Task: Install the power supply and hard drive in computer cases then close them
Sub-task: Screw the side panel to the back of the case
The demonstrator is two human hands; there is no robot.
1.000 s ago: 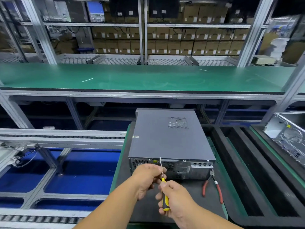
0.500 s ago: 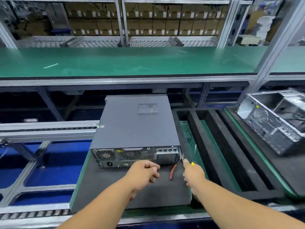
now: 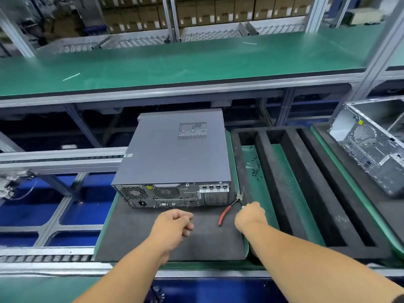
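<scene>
A closed grey computer case [image 3: 177, 158] lies flat on a black foam mat [image 3: 140, 237], an open case [image 3: 376, 147] far right, the left hand [image 3: 175, 226] near it curled on nothing, the right hand [image 3: 250, 217] gripping a screwdriver [image 3: 244, 201] (yellow handle barely showing) beside red-handled pliers [image 3: 227, 212].

A black foam mat [image 3: 153, 241] on a green tray [image 3: 244, 248] carries a closed grey computer case [image 3: 175, 156], lying flat with its rear panel toward the viewer. Red-handled pliers [image 3: 227, 212] lie on the mat just beside the case's right rear corner. To the right sits a black foam tray with long slots [image 3: 323, 193]; small dark screws [image 3: 255, 172] are scattered in its leftmost green-floored slot. Further right, an open silver case [image 3: 376, 147] rests on another dark mat [image 3: 389, 206]. Behind and above runs a long green desk [image 3: 175, 62].
</scene>
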